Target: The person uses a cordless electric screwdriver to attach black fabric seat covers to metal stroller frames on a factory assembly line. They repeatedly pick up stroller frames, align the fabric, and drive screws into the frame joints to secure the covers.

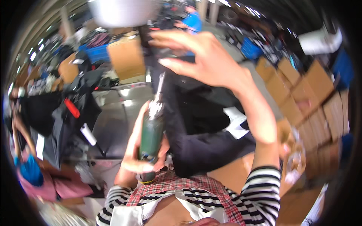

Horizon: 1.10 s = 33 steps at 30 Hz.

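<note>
My left hand point(131, 152) is wrapped round a green handheld tool point(151, 132). The tool stands nearly upright, with a shiny metal collar and a narrow metal tip pointing up. Higher and to the right, my right hand point(205, 52) is raised, thumb and fingers apart and blurred by motion. Dark cloth point(211, 148), looking like a garment, spreads in front of me below the right hand and beside the tool. Whether the right fingertips touch the cloth, I cannot tell. A white piece point(236, 122) lies on the dark cloth near my right forearm.
A grey table point(113, 132) lies to the left, with a red-handled object point(71, 108) and a white roll point(88, 134) by dark cloth. A person in blue point(32, 171) works at far left. Cardboard boxes point(313, 86) stack at right. A white rounded fixture point(122, 11) hangs overhead.
</note>
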Available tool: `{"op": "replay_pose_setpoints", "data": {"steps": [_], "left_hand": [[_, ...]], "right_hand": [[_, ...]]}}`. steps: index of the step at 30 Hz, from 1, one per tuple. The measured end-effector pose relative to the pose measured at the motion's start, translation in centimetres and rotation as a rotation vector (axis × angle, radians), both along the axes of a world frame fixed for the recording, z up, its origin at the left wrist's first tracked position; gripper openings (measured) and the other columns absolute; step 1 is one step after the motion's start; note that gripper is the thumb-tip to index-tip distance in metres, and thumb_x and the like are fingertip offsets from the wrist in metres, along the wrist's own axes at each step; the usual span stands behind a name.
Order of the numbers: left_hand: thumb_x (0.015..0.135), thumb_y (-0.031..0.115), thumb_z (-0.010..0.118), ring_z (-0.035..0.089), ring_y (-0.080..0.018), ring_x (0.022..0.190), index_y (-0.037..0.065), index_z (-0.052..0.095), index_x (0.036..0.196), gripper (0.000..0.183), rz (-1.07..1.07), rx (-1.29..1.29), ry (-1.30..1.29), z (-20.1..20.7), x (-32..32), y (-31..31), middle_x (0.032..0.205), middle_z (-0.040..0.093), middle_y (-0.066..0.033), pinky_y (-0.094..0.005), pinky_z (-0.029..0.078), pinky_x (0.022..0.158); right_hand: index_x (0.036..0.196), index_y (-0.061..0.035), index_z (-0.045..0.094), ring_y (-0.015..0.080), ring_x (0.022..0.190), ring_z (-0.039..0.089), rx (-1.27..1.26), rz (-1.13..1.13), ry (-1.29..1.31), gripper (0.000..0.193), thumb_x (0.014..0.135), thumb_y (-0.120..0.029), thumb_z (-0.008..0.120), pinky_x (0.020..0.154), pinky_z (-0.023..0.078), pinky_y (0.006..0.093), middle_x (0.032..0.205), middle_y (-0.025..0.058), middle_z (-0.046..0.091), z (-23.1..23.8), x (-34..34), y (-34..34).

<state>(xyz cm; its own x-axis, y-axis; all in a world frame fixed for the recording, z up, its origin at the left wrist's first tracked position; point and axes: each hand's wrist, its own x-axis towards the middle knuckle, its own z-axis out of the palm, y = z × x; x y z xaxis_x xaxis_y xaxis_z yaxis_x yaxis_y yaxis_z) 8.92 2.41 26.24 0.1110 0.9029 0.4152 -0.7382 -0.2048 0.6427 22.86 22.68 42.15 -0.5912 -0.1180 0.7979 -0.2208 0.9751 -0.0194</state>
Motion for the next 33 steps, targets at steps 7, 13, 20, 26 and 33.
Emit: {"op": "replay_pose_setpoints", "data": {"steps": [7,13,20,26,33], "left_hand": [[0.047,-0.003,0.088,0.056,-0.022,0.046,0.021,-0.013,0.157,0.151,-0.22,-0.142,0.085,-3.0,1.0,0.6,0.075,0.055,-0.0224,-0.0301,0.048,0.04],[0.041,-0.008,0.091,0.058,-0.0243,0.044,0.02,-0.015,0.155,0.159,-0.265,-0.194,0.133,-3.6,2.1,3.0,0.073,0.056,-0.0242,-0.0322,0.05,0.038],[0.049,-0.011,0.088,0.064,-0.028,0.053,0.025,-0.018,0.154,0.153,-0.435,-0.1,0.201,-5.9,-0.9,3.9,0.083,0.056,-0.0233,-0.0358,0.055,0.046],[0.054,-0.006,0.089,0.068,-0.0274,0.064,0.004,0.022,0.133,0.104,-0.413,-0.173,0.178,-5.4,-0.1,3.7,0.09,0.063,-0.0236,-0.0343,0.059,0.06],[0.046,-0.006,0.085,0.059,-0.0245,0.046,0.014,-0.01,0.157,0.147,-0.083,-0.232,0.084,-3.5,3.5,2.4,0.076,0.057,-0.0229,-0.0314,0.051,0.038]], "right_hand": [[0.104,0.0007,0.069,0.0137,0.085,0.07,-0.534,-0.832,-0.364,0.018,0.097,-0.015,0.063,0.082,0.055,0.0299,0.091,0.0072,0.073,-12.0,24.1,7.8],[0.091,-0.0067,0.07,0.0325,0.087,0.071,-0.825,-1.497,-0.658,0.014,0.084,-0.019,0.069,0.078,0.056,0.0438,0.09,0.015,0.072,-34.1,39.3,3.9],[0.089,-0.0071,0.072,0.0295,0.088,0.069,-0.827,-1.454,-0.453,0.016,0.079,-0.019,0.073,0.077,0.056,0.04,0.09,0.0129,0.072,-42.4,40.8,4.7],[0.089,-0.0107,0.072,0.0294,0.099,0.067,-1.063,-1.513,-0.592,0.014,0.08,-0.021,0.072,0.084,0.055,0.04,0.097,0.011,0.072,-44.2,40.8,6.1],[0.099,-0.0002,0.061,0.0163,0.077,0.069,-1.349,-0.672,0.364,0.007,0.095,-0.006,0.064,0.073,0.056,0.0273,0.091,0.0113,0.072,-30.6,36.2,6.6]]}}
